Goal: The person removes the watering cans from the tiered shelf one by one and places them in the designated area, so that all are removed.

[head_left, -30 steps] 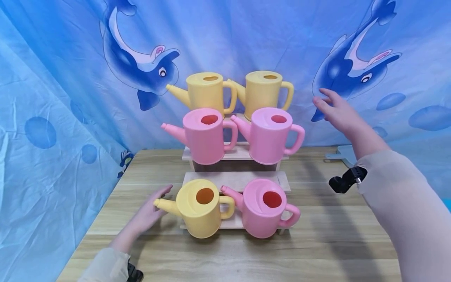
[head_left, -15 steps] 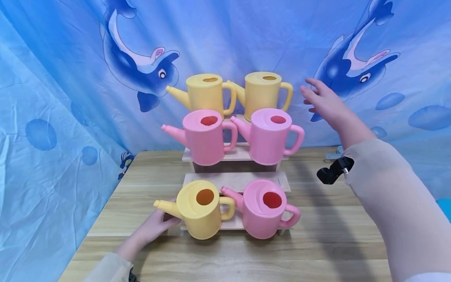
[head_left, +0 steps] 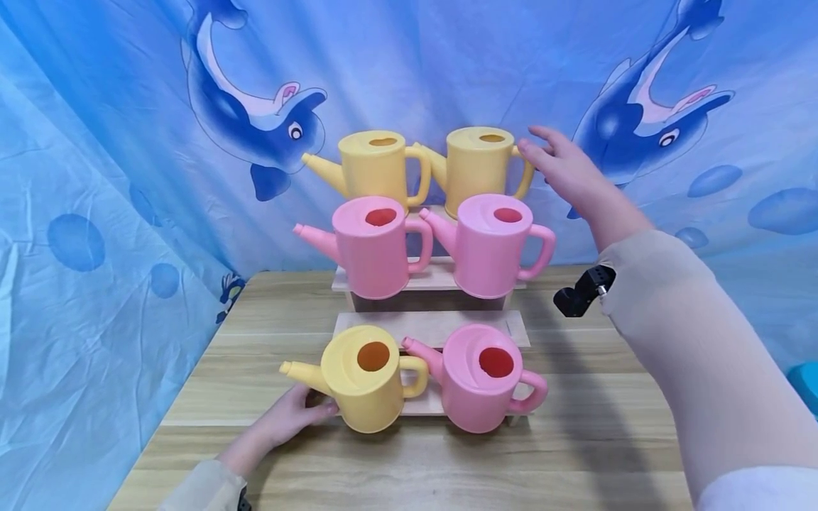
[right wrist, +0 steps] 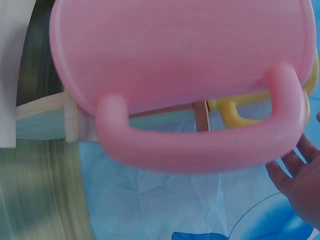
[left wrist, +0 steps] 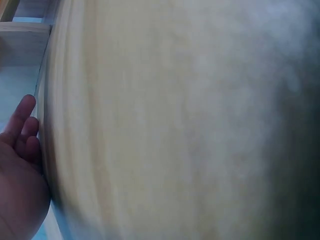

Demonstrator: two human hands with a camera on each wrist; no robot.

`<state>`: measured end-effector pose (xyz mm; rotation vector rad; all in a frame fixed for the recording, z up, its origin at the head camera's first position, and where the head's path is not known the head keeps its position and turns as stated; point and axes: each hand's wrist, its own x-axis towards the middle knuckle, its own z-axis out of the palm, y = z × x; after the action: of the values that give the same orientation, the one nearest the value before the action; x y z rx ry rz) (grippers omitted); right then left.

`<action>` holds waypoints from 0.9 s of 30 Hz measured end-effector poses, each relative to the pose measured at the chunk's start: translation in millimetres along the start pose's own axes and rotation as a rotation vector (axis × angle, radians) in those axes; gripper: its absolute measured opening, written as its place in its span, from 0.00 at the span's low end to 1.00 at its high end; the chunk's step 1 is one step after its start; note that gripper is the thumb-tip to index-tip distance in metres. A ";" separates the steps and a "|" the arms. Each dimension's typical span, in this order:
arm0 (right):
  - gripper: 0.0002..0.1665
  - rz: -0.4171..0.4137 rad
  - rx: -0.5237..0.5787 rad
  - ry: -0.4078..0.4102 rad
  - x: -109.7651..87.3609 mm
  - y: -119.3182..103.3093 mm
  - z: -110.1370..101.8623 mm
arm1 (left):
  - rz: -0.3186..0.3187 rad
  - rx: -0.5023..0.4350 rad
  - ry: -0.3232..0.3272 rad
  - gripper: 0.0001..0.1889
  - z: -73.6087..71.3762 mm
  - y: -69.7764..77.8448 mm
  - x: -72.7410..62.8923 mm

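Note:
In the head view, my right hand (head_left: 565, 167) is at the handle of the back right yellow watering can (head_left: 479, 170), fingers extended; contact cannot be told. The right wrist view shows the fingers beside the large handle of a pink watering can (right wrist: 190, 155). My left hand (head_left: 287, 419) lies low beside the front yellow watering can (head_left: 364, 397), under its spout. Its thumb points at the can's lower side, and the spout partly hides the fingers. In the left wrist view, loosely bent fingers (left wrist: 25, 115) show near the wooden stand (left wrist: 25, 42), with nothing visible in them.
A stepped wooden stand (head_left: 422, 326) bears the cans in rows. A second yellow can (head_left: 373, 167) is at the back, two pink cans (head_left: 371, 259) (head_left: 488, 255) are in the middle, and another pink can (head_left: 476, 390) is front right. A blue dolphin curtain (head_left: 447, 64) hangs behind the table (head_left: 409, 468).
My right hand has moved left to the handle of the back right yellow can. My left hand has come rightward and down, closer to the front yellow can. The cans stay in place.

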<state>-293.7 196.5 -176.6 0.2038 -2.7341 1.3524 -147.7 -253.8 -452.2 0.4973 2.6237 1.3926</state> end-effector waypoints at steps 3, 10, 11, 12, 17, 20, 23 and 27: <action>0.45 0.013 0.014 -0.006 3.7 -4.1 2.4 | 0.004 0.004 0.002 0.28 0.3 -0.7 0.6; 0.45 0.004 0.013 -0.010 15.0 -8.8 7.4 | 0.058 -0.043 0.007 0.26 4.1 -2.4 0.9; 0.44 0.001 0.016 -0.011 16.9 -9.4 8.1 | 0.083 -0.050 0.011 0.25 5.1 -2.8 1.0; 0.44 -0.002 0.019 -0.014 19.0 -10.0 8.8 | 0.108 -0.055 0.013 0.23 6.1 -3.5 1.2; 0.43 -0.005 0.049 -0.034 28.4 -15.6 14.1 | 0.153 -0.065 0.026 0.21 8.9 -6.9 1.6; 0.43 0.003 0.070 -0.039 31.9 -17.6 16.6 | 0.135 -0.058 0.031 0.22 8.8 -7.5 1.4; 0.42 0.008 0.082 -0.026 33.5 -17.5 17.2 | 0.137 -0.053 0.030 0.23 8.2 -7.3 1.8; 0.42 0.022 0.070 -0.015 33.9 -16.2 16.1 | 0.151 -0.053 0.032 0.22 7.5 -6.8 2.2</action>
<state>-325.0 171.2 -169.1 0.1899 -2.7113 1.4588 -149.4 -250.7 -461.9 0.6848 2.6144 1.5215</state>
